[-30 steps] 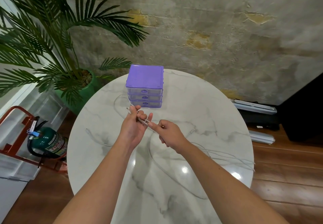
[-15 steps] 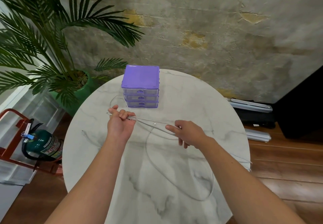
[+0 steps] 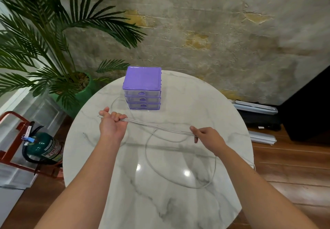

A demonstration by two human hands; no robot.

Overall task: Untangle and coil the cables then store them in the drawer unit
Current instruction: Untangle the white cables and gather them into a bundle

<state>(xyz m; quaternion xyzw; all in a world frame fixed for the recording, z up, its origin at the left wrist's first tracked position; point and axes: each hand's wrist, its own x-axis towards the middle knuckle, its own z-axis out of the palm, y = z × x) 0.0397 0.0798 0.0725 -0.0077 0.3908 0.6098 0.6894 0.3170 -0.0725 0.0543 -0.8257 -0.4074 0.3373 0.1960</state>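
**Two hands pull thin cables straight**

A thin grey loop of cable (image 3: 180, 178) lies near on the shiny round marble table (image 3: 223, 114). Above it, the left hand (image 3: 112, 125) curls its fingers round one end of the cables (image 3: 157, 127). The right hand (image 3: 209, 136) pinches the other end, so they make a straight line. Farther back stands a purple plastic drawer unit (image 3: 142, 88) with three see-through drawers, all closed. On the far left floor, a green fire extinguisher (image 3: 45, 148) reads "FIRE".

table (image 3: 223, 114): glossy marble | drawer unit (image 3: 142, 78): smooth purple plastic | floor (image 3: 292, 159): wood
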